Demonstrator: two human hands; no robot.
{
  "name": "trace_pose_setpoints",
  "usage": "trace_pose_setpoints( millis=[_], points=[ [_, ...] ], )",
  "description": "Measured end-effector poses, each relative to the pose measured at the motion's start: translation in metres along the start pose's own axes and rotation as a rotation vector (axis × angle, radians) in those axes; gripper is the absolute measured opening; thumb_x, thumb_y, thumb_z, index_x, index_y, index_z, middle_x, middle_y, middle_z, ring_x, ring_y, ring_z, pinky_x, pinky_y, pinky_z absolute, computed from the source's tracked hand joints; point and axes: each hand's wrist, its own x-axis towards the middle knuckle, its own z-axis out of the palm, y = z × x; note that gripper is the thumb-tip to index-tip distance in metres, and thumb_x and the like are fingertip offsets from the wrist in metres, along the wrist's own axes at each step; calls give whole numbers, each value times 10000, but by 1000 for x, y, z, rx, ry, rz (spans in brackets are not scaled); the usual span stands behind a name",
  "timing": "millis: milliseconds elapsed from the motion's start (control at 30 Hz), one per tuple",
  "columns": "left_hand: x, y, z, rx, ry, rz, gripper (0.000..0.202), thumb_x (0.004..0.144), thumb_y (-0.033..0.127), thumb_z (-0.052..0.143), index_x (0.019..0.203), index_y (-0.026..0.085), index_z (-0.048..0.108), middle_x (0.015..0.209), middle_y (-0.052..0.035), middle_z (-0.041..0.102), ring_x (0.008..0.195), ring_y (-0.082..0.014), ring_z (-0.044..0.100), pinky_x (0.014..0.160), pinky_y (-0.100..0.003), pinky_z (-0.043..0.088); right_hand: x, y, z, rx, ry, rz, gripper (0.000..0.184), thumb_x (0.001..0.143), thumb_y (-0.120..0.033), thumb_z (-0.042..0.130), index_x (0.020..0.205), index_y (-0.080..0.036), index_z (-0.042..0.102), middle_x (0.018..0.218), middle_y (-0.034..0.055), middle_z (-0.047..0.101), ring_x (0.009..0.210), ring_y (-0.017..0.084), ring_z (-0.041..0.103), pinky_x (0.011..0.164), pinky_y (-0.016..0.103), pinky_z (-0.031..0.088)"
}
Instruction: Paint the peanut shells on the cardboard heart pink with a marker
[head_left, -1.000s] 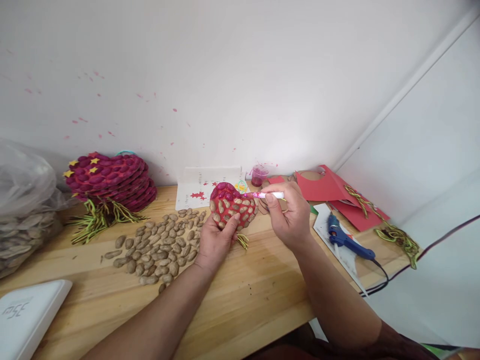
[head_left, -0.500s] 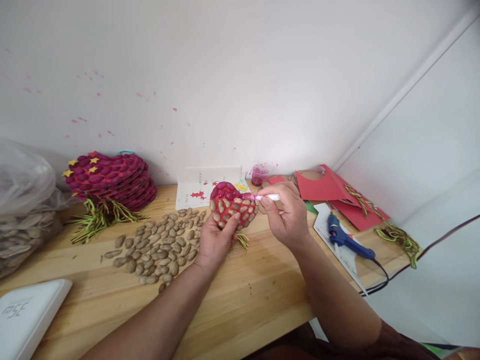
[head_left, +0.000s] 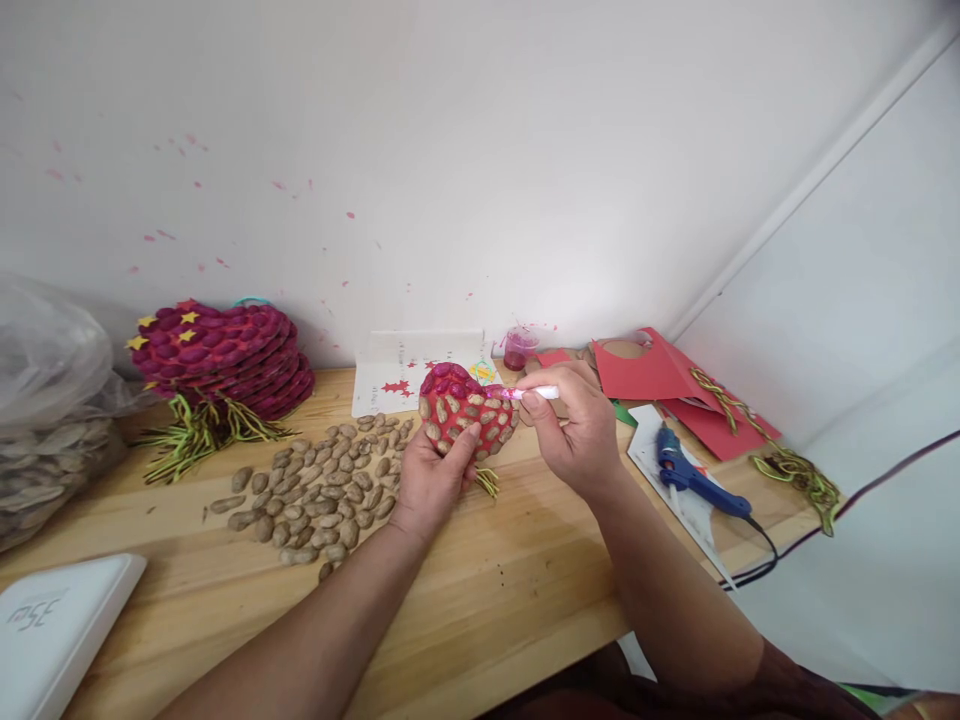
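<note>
My left hand [head_left: 437, 478] grips the lower edge of a red heart-shaped card [head_left: 463, 412] covered with peanuts, its thumb lying on the front. The peanuts at the card's upper left are painted glossy magenta; the others are bare tan shells. A yellow-green string tassel [head_left: 487, 483] hangs below it. Between the fingers of my right hand [head_left: 574, 425] is a white-handled paintbrush [head_left: 541, 393], its magenta-coated tip touching the upper part of the card. Behind the card stands a small cup of magenta paint [head_left: 517, 349].
Loose peanuts [head_left: 322, 500] spread left of my hands. Further left are stacked magenta peanut hearts [head_left: 225, 355], a plastic bag of peanuts [head_left: 52, 470] and a white device [head_left: 67, 625]. At right lie a blue glue gun [head_left: 701, 482] with a cord, and red card sheets [head_left: 641, 375].
Almost nothing differs. The brush tip stays against the upper part of the card, and both hands keep their holds; the view has shifted very slightly.
</note>
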Motion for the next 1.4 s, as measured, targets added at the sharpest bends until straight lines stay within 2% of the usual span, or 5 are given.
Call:
trace_pose_setpoints(
  millis=[100,1400],
  points=[
    [-1,2,0,-10,1,-11,467,674,527,874,726,211,534,507,59,563,363,-73,436,355,-187,342,0,0,0,11,-7,-30,92,992,-222,593,983,-242,682,886,25,754,850,199,635,828,389,495],
    [1,2,0,15,-9,9,452,664,510,874,703,211,538,492,59,559,356,-74,421,357,-193,344,0,0,-2,5,21,37,99,995,-222,589,977,-242,685,899,36,756,877,207,644,850,388,501]
  ],
)
